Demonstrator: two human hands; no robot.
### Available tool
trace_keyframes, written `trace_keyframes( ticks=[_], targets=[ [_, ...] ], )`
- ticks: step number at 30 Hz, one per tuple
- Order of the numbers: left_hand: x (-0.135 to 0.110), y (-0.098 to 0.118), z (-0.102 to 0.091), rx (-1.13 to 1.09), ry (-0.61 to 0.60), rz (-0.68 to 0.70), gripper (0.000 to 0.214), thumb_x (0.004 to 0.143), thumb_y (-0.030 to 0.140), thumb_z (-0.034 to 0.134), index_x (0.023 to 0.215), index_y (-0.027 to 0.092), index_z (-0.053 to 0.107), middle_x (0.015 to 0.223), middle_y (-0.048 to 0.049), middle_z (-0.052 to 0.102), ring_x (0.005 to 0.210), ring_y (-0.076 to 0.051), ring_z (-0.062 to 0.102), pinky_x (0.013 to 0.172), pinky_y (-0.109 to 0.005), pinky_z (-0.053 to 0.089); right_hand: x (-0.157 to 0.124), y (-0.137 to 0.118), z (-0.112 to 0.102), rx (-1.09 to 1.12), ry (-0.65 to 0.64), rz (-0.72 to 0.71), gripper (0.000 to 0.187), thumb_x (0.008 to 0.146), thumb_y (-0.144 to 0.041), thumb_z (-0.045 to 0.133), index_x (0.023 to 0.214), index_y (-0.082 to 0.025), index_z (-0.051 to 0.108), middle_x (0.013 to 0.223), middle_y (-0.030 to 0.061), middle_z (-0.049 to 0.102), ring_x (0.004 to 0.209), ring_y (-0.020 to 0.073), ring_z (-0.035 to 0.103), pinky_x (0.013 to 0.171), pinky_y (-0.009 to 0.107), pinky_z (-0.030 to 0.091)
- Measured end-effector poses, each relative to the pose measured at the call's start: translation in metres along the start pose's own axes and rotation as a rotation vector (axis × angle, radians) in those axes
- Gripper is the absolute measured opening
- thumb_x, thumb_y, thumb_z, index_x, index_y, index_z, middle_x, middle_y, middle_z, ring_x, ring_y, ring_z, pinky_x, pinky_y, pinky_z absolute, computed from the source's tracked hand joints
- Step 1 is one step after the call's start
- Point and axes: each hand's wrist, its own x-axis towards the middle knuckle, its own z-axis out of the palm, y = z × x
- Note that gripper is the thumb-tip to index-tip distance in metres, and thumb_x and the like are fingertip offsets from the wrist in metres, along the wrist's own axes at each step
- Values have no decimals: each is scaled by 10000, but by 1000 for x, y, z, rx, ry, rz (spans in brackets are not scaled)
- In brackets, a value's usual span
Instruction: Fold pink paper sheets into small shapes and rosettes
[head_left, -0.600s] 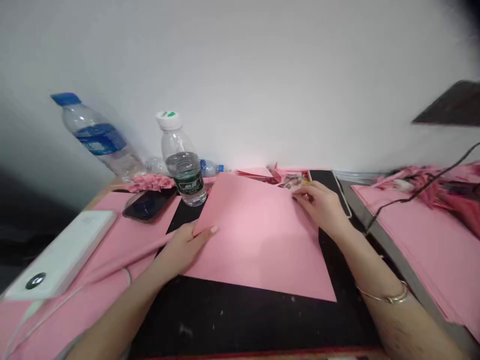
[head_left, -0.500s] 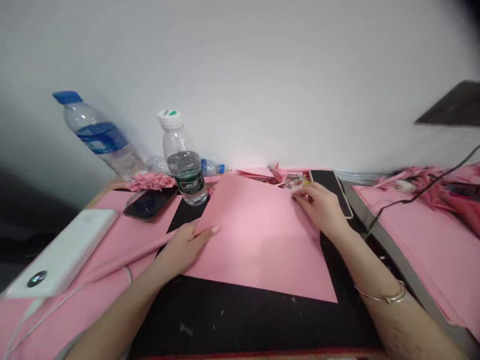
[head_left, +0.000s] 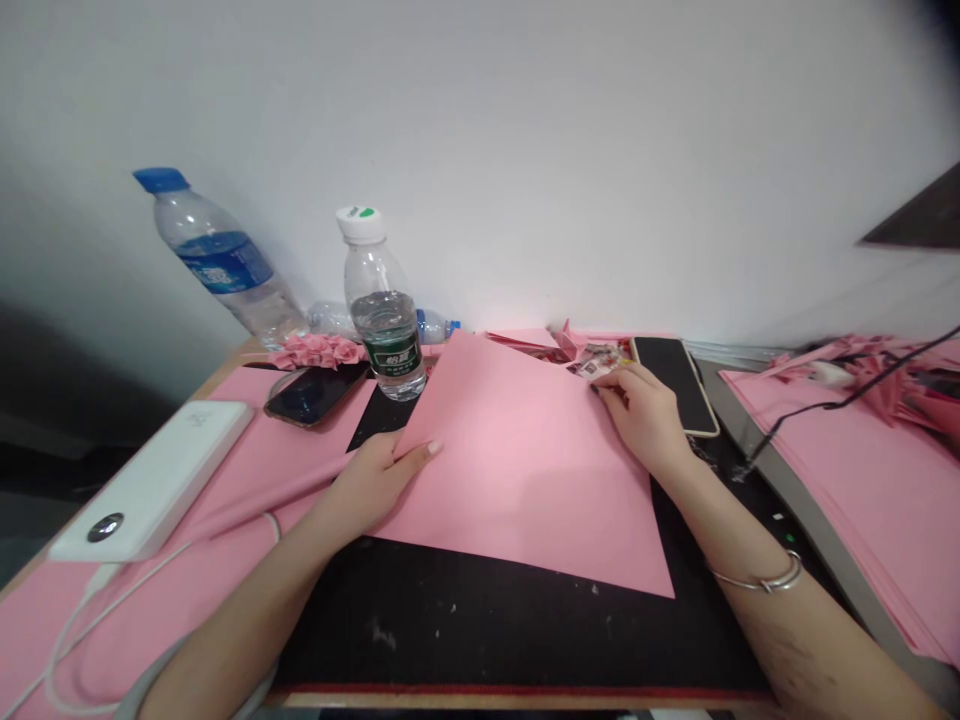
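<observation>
A large pink paper sheet (head_left: 525, 460) lies on a black mat (head_left: 487, 620), its left edge lifted slightly. My left hand (head_left: 375, 480) grips that left edge, thumb on top and fingers beneath. At the sheet's far right corner my right hand (head_left: 641, 415) pinches the paper with curled fingers. A bracelet circles my right wrist (head_left: 757, 580).
Two water bottles (head_left: 386, 310) (head_left: 225, 265) stand at the back left, a third lies behind. A dark phone (head_left: 315, 392), pink paper flowers (head_left: 315, 350) and a white power bank (head_left: 154, 480) with cable are left. Another phone (head_left: 675, 385) lies beside my right hand. Pink sheets (head_left: 855, 470) and a black cable are right.
The view has shifted a little, so everything sits slightly right and higher. Both hands keep their hold on the pink sheet; the right hand has edged slightly along its far corner.
</observation>
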Motion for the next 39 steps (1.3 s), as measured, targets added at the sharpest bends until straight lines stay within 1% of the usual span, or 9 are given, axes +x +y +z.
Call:
trace_keyframes(
  ticks=[7,13,17,22,25,29,32,36,39],
  targets=[
    [-2,0,-1,-25,14,-51,409,796,510,485,837,136,645,848,-79,711,729,-246,650,605,-291,485,0,-3,-1,-8,127,86,114,778,-101,526,790,-179,608,831,63,612,763,201,604,694,329,495],
    [-2,-2,-2,-44,12,-70,416,789,521,494,863,140,644,855,-79,713,735,-250,656,608,-296,493,-4,1,-3,129,195,290,140,794,-118,500,883,-177,591,858,65,624,582,150,618,583,300,519],
    [-3,0,-2,-50,11,-88,421,787,522,496,864,137,647,852,-85,714,723,-252,657,595,-297,496,-6,-1,0,361,163,405,128,805,-173,526,916,-187,588,843,53,664,647,168,666,630,304,547],
    [-3,0,-3,-67,12,-88,413,778,519,515,867,139,650,867,-85,717,731,-250,662,598,-297,505,-7,-6,5,526,132,430,151,781,-173,559,927,-187,595,953,68,673,773,180,677,699,309,550],
    [-3,-1,-3,-84,6,-90,410,776,514,518,892,144,650,907,-85,716,749,-253,666,609,-300,511,-7,-7,5,517,134,422,174,750,-202,615,922,-182,598,915,63,676,784,182,664,698,308,541],
    [-5,-1,-4,-103,4,-106,403,775,503,522,898,140,645,920,-92,714,779,-262,667,627,-308,515,-6,-11,0,398,141,413,105,728,-248,650,787,-182,594,727,19,651,594,148,616,564,272,502],
    [-6,0,-5,-121,-1,-108,397,766,510,534,877,145,646,897,-84,716,780,-262,666,630,-308,516,-6,-12,-3,290,143,390,72,732,-226,629,696,-183,584,649,5,630,555,146,592,546,267,475],
    [-6,2,-5,-137,5,-115,383,753,508,553,864,156,652,875,-73,719,748,-251,667,608,-299,512,-6,-10,-4,205,174,411,127,693,-244,656,685,-190,542,658,19,634,580,176,609,545,282,477],
    [-6,2,-5,-156,4,-127,375,748,506,563,863,161,653,873,-70,719,757,-248,667,620,-296,512,-5,-11,-5,206,187,401,131,700,-197,621,761,-200,505,668,6,615,590,173,605,549,275,465]
  ],
)
